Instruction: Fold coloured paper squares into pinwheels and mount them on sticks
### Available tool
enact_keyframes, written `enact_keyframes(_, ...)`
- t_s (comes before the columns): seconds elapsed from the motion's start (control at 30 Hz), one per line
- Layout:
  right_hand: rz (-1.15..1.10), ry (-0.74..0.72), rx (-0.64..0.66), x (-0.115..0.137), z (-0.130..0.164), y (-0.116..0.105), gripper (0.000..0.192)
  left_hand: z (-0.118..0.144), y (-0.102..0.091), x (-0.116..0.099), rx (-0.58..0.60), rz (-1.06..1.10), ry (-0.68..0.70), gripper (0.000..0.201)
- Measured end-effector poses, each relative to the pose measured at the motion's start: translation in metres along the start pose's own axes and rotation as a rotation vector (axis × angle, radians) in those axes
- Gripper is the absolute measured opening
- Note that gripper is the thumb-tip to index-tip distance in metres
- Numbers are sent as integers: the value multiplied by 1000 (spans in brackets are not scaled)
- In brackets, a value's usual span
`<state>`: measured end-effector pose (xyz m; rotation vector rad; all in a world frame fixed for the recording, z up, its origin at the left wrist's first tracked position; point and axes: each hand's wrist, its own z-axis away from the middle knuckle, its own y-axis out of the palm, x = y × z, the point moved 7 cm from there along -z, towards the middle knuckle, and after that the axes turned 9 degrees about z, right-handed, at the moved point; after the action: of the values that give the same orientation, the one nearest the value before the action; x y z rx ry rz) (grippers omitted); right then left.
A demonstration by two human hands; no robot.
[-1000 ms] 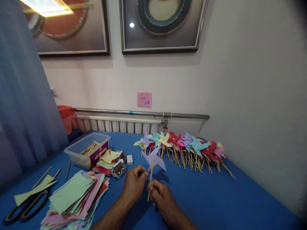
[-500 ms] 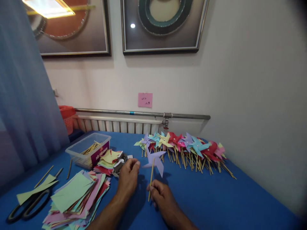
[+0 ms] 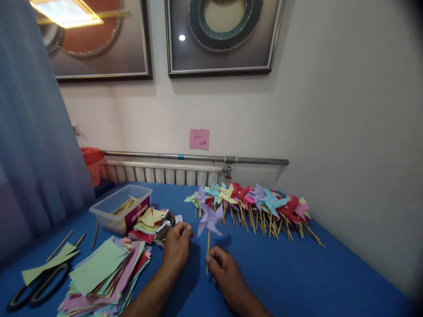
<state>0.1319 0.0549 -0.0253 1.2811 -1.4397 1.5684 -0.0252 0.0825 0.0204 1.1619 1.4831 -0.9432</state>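
The pinwheel [image 3: 210, 219], right of the tub [image 3: 138, 213], has turned to show its front; it looks put together. The right hand [image 3: 225, 266] pinches its stick [image 3: 208, 242]. The left hand's [image 3: 176, 246] fingers curl; I can't tell if they're pinching.

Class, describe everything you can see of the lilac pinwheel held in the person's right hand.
The lilac pinwheel has folded, pointed blades that look like paper, set at the top of a thin, straw-coloured stick that looks wooden. It is held roughly upright over the blue table, blades in front of the stick. The right hand pinches the stick's lower part. Any fastening at its centre is too small to make out.
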Motion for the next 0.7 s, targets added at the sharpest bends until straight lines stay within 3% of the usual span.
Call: enact_keyframes(0.7,30,9,0,-1,-1,0,27,-1,4,4,39,21,6,27)
